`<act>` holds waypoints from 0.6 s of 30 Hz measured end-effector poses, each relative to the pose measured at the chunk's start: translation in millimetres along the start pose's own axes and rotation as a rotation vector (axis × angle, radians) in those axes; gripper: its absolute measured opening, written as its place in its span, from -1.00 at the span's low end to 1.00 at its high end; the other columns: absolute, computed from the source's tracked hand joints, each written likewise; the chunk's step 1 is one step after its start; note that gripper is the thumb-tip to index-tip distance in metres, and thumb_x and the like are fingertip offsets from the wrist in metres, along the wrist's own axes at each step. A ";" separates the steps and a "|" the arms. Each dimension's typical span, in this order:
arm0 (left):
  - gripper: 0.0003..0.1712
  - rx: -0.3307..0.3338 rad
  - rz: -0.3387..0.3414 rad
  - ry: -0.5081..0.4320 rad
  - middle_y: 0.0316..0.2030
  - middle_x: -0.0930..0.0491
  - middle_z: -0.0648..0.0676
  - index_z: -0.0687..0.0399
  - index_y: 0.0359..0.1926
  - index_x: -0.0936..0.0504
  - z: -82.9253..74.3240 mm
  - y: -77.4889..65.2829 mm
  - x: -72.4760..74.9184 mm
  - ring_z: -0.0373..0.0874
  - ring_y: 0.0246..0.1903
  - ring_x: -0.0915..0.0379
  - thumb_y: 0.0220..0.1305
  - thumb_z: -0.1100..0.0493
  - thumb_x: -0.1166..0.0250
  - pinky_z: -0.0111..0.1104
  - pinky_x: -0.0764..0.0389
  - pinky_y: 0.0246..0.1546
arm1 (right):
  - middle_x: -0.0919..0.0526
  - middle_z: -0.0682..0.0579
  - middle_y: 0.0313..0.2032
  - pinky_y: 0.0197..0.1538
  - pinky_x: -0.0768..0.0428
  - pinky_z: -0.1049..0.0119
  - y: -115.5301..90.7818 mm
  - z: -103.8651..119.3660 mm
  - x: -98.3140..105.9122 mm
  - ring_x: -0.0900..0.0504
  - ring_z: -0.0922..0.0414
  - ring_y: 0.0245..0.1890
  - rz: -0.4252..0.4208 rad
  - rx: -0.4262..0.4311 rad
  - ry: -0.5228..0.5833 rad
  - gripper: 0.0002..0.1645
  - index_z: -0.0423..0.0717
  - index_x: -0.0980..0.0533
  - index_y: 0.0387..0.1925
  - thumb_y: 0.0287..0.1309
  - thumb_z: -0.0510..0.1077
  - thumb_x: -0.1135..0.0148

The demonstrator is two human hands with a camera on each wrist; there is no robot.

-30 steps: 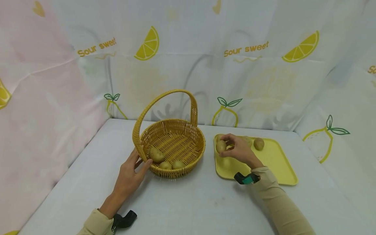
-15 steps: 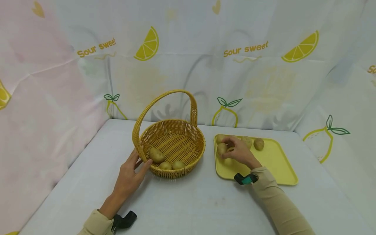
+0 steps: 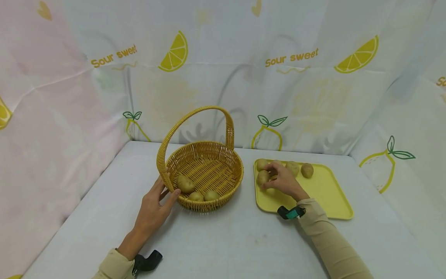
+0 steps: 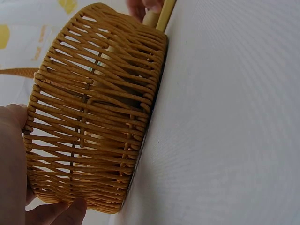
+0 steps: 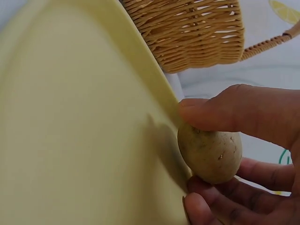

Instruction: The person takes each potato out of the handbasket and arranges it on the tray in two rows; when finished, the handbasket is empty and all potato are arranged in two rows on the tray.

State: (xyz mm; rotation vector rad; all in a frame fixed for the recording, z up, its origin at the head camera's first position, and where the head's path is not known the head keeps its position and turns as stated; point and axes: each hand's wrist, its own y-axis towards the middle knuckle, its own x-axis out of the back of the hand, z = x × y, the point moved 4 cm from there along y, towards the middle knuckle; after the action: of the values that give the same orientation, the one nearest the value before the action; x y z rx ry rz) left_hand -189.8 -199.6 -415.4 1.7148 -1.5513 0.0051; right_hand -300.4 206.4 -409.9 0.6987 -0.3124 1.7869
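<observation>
My left hand [image 3: 153, 209] grips the left side of a round wicker basket [image 3: 240, 170], its thumb on the rim. In the left wrist view, fingertips [image 4: 70, 213] press against the woven wall. Three potatoes lie inside, one of them a larger potato [image 3: 186, 184] near that hand. To the right, my right hand [image 3: 283, 180] pinches a potato [image 5: 211, 152] between thumb and fingers, over the left part of a yellow tray [image 3: 324, 197]. From the right wrist view, the potato's shadow falls on the tray; whether they touch I cannot tell.
More potatoes lie along the tray's back edge: a corner potato [image 3: 261, 164], a pale potato [image 3: 292, 168] and a browner potato [image 3: 307, 170]; another is partly hidden behind the right hand. The basket's tall handle [image 3: 195, 114] arches over it. A printed cloth [image 3: 216, 85] hangs behind the table.
My right hand and its potato have shifted slightly right and down, uncovering more of the potatoes behind. The left hand and basket have stayed still.
</observation>
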 end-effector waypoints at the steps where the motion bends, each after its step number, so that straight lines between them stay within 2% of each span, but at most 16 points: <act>1: -0.24 0.001 0.000 0.000 0.55 -0.16 0.25 0.28 0.57 -0.23 0.2 -0.1 -0.1 0.23 0.34 -0.37 0.49 0.21 -0.32 -0.02 -0.63 0.11 | -0.63 -0.15 0.00 0.02 -0.66 0.06 0.0 -0.4 -0.2 -0.63 -0.11 -0.01 0.001 -0.002 -0.002 -0.28 -0.34 -0.54 0.08 -0.13 -0.25 -0.69; 12: -0.24 0.014 0.005 0.004 0.56 -0.14 0.23 0.32 0.56 -0.24 0.5 -1.2 -0.8 0.24 0.35 -0.37 0.50 0.19 -0.32 -0.03 -0.63 0.12 | -0.63 -0.16 0.01 0.06 -0.65 0.03 -0.7 -2.1 -1.9 -0.62 -0.13 0.02 0.008 -0.011 -0.057 -0.24 -0.34 -0.54 0.14 -0.12 -0.23 -0.69; 18: -0.23 0.019 0.005 0.000 0.57 -0.13 0.23 0.29 0.57 -0.22 0.7 -0.3 -0.7 0.24 0.36 -0.35 0.50 0.17 -0.32 0.00 -0.62 0.13 | -0.64 -0.15 -0.02 0.00 -0.67 0.10 -0.2 1.9 -1.5 -0.63 -0.12 -0.03 0.020 0.017 -0.088 -0.24 -0.37 -0.55 0.13 -0.14 -0.24 -0.69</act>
State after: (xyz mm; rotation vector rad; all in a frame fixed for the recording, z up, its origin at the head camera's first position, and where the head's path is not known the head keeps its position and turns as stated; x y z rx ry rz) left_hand -190.1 -199.4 -416.4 1.7258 -1.5598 0.0227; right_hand -299.4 204.3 -409.3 0.7900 -0.3643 1.7827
